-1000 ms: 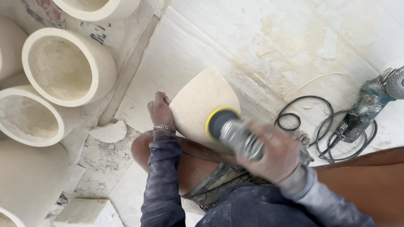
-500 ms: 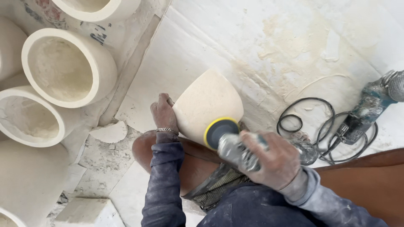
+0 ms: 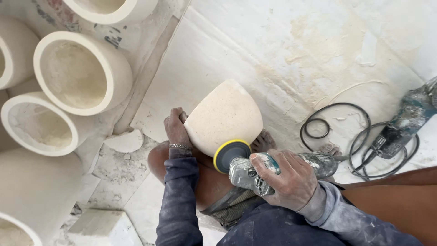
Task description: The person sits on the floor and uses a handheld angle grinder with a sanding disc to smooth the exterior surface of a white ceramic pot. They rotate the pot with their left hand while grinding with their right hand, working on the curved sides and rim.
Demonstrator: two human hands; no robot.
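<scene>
A pale, rounded stone pot (image 3: 225, 115) lies on its side against my bent knee. My left hand (image 3: 176, 129) grips its left flank and steadies it; a metal bracelet circles that wrist. My right hand (image 3: 286, 177) is closed around the dusty grey body of a hand-held sander (image 3: 246, 171). Its yellow-rimmed disc (image 3: 230, 154) presses on the pot's lower right edge. Both hands are coated in white dust.
Several cream hollow stone cylinders (image 3: 79, 73) lie stacked at the left. A second blue-grey power tool (image 3: 407, 118) with coiled black cable (image 3: 337, 130) rests on the dusty white sheet at the right. A stone shard (image 3: 123, 141) and a block (image 3: 98, 225) lie lower left.
The sander disc has slid down and left along the pot's edge, toward my knee. My left hand keeps its hold on the pot's side.
</scene>
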